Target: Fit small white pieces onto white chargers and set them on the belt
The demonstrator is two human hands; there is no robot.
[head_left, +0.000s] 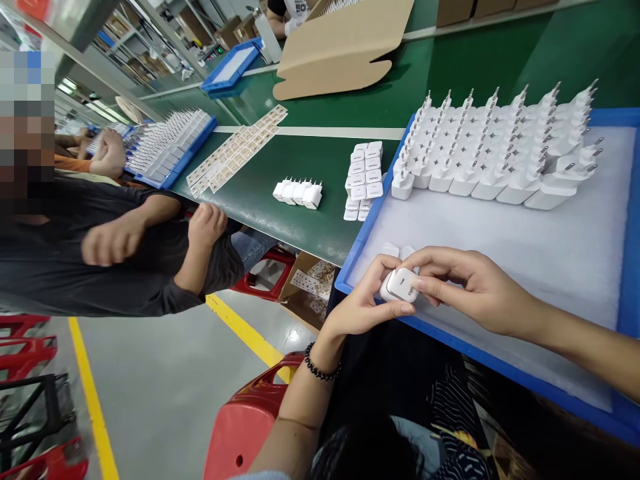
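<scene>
My left hand [357, 307], with a black bead bracelet on the wrist, is closed around a white charger [400, 283] over the near left corner of the blue-rimmed tray [475, 357]. The charger's flat face, with a small slot and faint print, is turned up toward me. Thumb and fingers of my right hand [475, 287] press on the right edge of that face. Partly hidden behind my fingers, a couple of white pieces [391, 249] lie on the tray's pale lining. Rows of white chargers with metal pins upward [480, 147] fill the tray's far side.
Left of the tray stand stacked white blocks [365, 177] and a short row of pinned chargers [299, 193]. Label sheets [237, 150] and cardboard [340, 50] lie beyond. A co-worker in a dark shirt [100, 267] sits left. A red stool [245, 427] is below.
</scene>
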